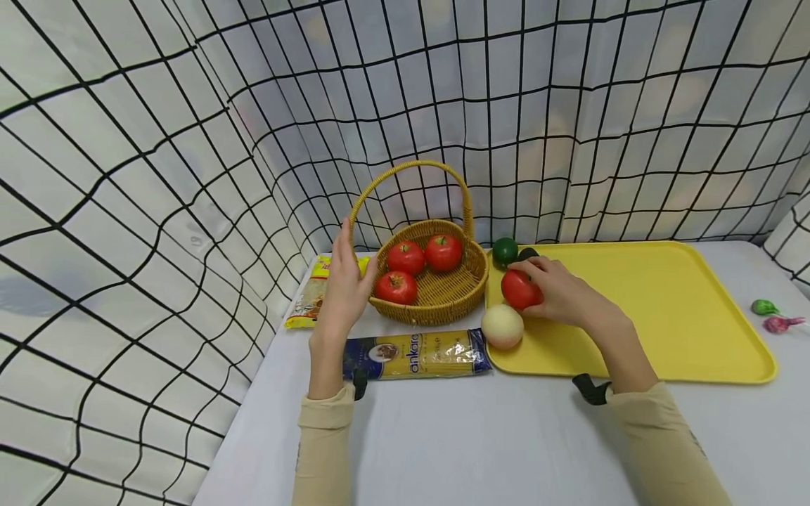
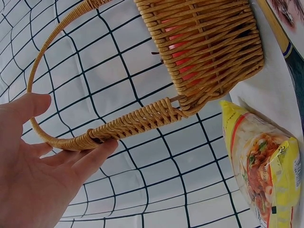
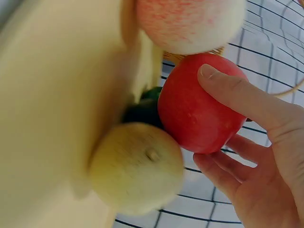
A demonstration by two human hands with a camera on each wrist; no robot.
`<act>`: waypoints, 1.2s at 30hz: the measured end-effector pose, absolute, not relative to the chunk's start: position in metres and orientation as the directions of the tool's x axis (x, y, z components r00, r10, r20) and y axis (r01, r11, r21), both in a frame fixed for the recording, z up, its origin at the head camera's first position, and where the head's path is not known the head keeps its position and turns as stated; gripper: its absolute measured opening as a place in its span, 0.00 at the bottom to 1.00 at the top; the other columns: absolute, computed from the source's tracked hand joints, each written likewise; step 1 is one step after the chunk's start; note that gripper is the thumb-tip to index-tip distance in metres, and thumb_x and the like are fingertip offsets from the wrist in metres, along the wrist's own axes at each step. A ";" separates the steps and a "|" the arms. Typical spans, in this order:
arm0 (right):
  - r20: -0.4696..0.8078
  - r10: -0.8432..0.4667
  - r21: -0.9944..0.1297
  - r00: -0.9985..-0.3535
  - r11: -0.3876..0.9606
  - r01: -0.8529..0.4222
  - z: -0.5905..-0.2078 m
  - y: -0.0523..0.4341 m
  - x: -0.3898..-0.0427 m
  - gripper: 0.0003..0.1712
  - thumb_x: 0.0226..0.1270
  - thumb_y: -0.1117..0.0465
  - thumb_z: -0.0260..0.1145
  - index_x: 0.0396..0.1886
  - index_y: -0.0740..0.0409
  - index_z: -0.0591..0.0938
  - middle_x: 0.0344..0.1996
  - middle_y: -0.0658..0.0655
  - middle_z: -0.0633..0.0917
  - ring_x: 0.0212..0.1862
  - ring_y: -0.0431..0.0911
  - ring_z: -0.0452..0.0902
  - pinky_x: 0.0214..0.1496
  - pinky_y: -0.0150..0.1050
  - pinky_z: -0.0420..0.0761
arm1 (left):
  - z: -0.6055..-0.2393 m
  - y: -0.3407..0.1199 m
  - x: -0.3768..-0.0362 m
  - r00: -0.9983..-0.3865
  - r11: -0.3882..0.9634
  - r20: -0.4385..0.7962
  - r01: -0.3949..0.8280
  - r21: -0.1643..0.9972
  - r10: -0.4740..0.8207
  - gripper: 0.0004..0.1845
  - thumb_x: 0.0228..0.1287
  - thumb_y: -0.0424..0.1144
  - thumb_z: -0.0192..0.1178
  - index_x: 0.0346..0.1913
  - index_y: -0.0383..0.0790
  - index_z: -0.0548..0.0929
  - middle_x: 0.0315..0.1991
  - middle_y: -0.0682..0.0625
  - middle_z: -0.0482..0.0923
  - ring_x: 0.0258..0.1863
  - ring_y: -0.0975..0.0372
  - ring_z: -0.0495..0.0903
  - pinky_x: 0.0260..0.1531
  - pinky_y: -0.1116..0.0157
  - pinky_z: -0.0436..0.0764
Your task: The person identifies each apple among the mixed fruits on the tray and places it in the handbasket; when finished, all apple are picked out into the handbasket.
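My right hand [image 1: 563, 292] grips a red tomato [image 1: 520, 289] at the left end of the yellow tray [image 1: 683, 309], thumb on one side and fingers beneath in the right wrist view. Close beside it sit a pale peach [image 1: 503, 327] and a round yellow fruit [image 3: 137, 168], the latter hidden by my hand in the head view. My left hand [image 1: 344, 281] touches the handle [image 2: 137, 121] of a wicker basket [image 1: 436, 309], fingers fairly straight and thumb apart. Inside the basket lie three tomatoes [image 1: 405, 258].
A round green fruit [image 1: 505, 251] and a darker one [image 1: 528, 254] lie at the tray's back left. A pasta packet [image 1: 418, 355] lies before the basket, a yellow food bag [image 1: 310, 295] to its left. Small green and pink vegetables [image 1: 783, 324] lie far right. Black netting [image 1: 506, 126] hangs behind.
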State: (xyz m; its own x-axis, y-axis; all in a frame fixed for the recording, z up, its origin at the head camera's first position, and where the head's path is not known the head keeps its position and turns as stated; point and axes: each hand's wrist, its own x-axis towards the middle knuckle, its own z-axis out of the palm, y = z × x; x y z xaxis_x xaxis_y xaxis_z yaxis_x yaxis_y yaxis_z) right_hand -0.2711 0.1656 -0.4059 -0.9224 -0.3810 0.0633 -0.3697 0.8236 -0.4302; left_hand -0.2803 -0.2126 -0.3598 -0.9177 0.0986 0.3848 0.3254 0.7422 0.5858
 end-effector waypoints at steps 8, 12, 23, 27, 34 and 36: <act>0.162 -0.356 -0.404 -0.920 0.827 -0.391 -0.377 0.174 -0.258 0.45 0.59 0.61 0.78 0.75 0.48 0.69 0.71 0.67 0.68 0.70 0.65 0.65 0.58 0.69 0.81 | -0.359 -0.211 -0.278 -0.920 0.742 0.380 0.317 0.591 0.090 0.44 0.80 0.48 0.52 0.84 0.51 0.35 0.85 0.44 0.41 0.84 0.49 0.48 0.79 0.45 0.62; 0.190 -0.333 -0.423 -0.924 0.821 -0.383 -0.359 0.179 -0.248 0.47 0.59 0.61 0.78 0.77 0.45 0.67 0.73 0.67 0.66 0.69 0.65 0.65 0.58 0.69 0.82 | -0.359 -0.212 -0.278 -0.920 0.741 0.382 0.319 0.591 0.091 0.44 0.80 0.49 0.52 0.84 0.51 0.35 0.85 0.44 0.41 0.84 0.49 0.48 0.79 0.45 0.62; 0.462 -0.315 -0.279 -0.829 0.835 -0.474 -0.328 0.185 -0.226 0.50 0.53 0.63 0.82 0.75 0.45 0.69 0.73 0.64 0.68 0.70 0.64 0.64 0.53 0.66 0.85 | -0.359 -0.214 -0.282 -0.918 0.748 0.386 0.316 0.583 0.087 0.44 0.80 0.49 0.52 0.84 0.51 0.35 0.85 0.44 0.41 0.84 0.48 0.49 0.79 0.45 0.62; 0.511 -0.304 -0.266 -0.804 0.834 -0.484 -0.322 0.185 -0.222 0.53 0.51 0.65 0.83 0.76 0.44 0.68 0.73 0.65 0.68 0.70 0.63 0.65 0.54 0.66 0.84 | -0.359 -0.214 -0.281 -0.920 0.744 0.383 0.315 0.589 0.086 0.44 0.80 0.48 0.52 0.84 0.50 0.35 0.85 0.43 0.41 0.84 0.48 0.49 0.79 0.44 0.62; 0.651 -0.255 -0.243 -0.715 0.822 -0.515 -0.312 0.196 -0.211 0.57 0.46 0.68 0.85 0.77 0.44 0.68 0.73 0.65 0.68 0.71 0.63 0.66 0.54 0.67 0.84 | -0.360 -0.213 -0.281 -0.918 0.740 0.387 0.321 0.590 0.089 0.44 0.80 0.48 0.52 0.84 0.51 0.35 0.85 0.44 0.42 0.84 0.48 0.50 0.79 0.45 0.62; 0.690 -0.233 -0.239 -0.685 0.820 -0.520 -0.309 0.202 -0.206 0.58 0.43 0.70 0.85 0.76 0.46 0.69 0.73 0.64 0.68 0.71 0.63 0.66 0.55 0.68 0.83 | -0.361 -0.213 -0.281 -0.915 0.739 0.391 0.329 0.588 0.096 0.44 0.80 0.48 0.52 0.84 0.51 0.35 0.85 0.44 0.42 0.84 0.49 0.49 0.79 0.46 0.62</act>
State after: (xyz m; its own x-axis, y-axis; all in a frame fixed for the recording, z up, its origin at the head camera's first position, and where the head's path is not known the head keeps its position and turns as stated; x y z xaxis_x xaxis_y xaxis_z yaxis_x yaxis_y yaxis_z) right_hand -0.2062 0.2019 -0.3089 -0.6849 -0.2330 0.6904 -0.5202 0.8199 -0.2393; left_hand -0.2807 -0.2129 -0.3607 -0.9153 0.0964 0.3912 0.3291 0.7389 0.5880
